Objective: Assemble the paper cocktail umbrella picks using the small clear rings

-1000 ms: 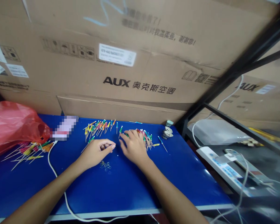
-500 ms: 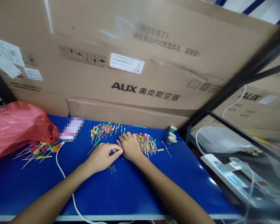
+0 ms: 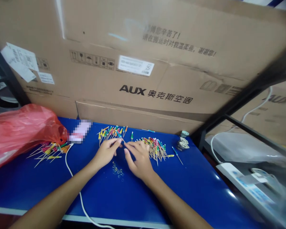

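My left hand (image 3: 106, 153) is closed, thumb and fingertips pinching a folded blue cocktail umbrella (image 3: 119, 135) by its stick. Just to the right, my right hand (image 3: 140, 159) has its thumb apart from its fingers, and its index fingertip is at or beside the end of that stick; contact is hard to tell. Behind my left hand lies a row of folded multicoloured cocktail umbrellas (image 3: 113, 131), and a single green one (image 3: 132, 136) is beyond the gap between my hands. A dense pile of them (image 3: 154, 148) sits beside my right hand. Small clear rubber bands (image 3: 118, 171) are scattered nearer me.
A red plastic bag (image 3: 30, 127) rests at the left, with more umbrellas (image 3: 48, 151) by it. A pixelated item (image 3: 80, 132) has a white cable (image 3: 79, 190) crossing the blue table (image 3: 104, 203). Cardboard boxes (image 3: 97, 79) stand behind; a power strip (image 3: 247, 187) is at the right.
The view has shifted, so things appear further right. My hands have moved apart, my right fingers have spread, and the blue cocktail umbrella now shows in my left fingertips.
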`<state>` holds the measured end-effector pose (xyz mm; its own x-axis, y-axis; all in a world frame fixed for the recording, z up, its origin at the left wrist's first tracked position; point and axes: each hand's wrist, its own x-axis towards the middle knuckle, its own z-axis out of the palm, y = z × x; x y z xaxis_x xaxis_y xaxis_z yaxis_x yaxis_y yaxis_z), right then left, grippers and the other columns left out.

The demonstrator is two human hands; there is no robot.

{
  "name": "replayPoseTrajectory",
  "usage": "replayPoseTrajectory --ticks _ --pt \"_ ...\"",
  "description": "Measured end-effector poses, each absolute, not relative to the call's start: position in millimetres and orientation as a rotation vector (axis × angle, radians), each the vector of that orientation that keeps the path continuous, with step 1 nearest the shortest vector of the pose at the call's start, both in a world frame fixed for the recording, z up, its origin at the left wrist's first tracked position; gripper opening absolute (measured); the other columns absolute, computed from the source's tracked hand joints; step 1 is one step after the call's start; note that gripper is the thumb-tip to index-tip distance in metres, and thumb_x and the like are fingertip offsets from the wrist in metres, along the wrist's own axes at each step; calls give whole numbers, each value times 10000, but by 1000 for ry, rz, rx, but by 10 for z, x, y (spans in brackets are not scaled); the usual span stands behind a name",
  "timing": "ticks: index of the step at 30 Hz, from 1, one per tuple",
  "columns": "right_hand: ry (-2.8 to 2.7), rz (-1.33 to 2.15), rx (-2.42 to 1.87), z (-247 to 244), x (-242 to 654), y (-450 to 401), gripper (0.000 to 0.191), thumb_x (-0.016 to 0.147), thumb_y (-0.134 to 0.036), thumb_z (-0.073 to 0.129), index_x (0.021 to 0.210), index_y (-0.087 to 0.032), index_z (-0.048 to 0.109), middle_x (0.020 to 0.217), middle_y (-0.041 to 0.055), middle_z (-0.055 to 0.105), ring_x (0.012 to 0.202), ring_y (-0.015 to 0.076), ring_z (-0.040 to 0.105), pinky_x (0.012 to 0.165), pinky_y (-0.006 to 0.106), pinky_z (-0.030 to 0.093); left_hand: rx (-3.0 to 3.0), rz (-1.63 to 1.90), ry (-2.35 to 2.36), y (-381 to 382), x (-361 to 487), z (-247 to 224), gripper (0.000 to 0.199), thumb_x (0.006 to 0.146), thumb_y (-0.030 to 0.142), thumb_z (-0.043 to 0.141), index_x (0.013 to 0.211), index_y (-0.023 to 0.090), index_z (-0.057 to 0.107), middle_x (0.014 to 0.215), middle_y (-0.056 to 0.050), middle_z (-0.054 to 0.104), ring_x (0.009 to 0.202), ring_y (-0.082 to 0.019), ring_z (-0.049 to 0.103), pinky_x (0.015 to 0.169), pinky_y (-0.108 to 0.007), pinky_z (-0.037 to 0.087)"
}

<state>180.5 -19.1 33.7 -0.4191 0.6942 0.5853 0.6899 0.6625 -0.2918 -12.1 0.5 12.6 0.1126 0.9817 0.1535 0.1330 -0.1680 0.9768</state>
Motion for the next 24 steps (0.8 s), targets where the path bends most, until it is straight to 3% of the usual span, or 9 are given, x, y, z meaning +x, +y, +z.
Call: replayPoseTrajectory --ticks 4,10,16,24 --pt "-2210 124 -933 275 1725 -303 277 972 -283 569 1211 -253 706 1174 85 727 1036 286 589 878 474 353 1385 1248 1153 31 -122 96 404 849 512 682 1007 147 756 703 -21 711 465 -106 504 451 -227 388" --pt "-1925 377 -995 307 1812 -239 174 984 -288 569 915 -235 720 898 51 724 883 224 625 859 418 420 1489 1175 1051 -61 -71 138 323 878 462 668 974 159 726 824 -49 761 444 -90 506 445 -225 399" --pt "-1792 555 -960 268 1897 -110 137 943 -329 635 874 -223 686 812 38 661 794 207 609 756 362 482 1672 1060 1022 -136 4 106 283 878 429 680 965 172 760 849 -64 771 635 -152 624 545 -241 441" --pt "-1851 590 -898 355 1944 -112 125 958 -302 614 891 -227 688 810 32 656 796 200 607 751 356 484 1681 1045 1039 -133 -9 98 278 887 427 678 978 177 758 829 -53 765 602 -139 588 544 -246 418"
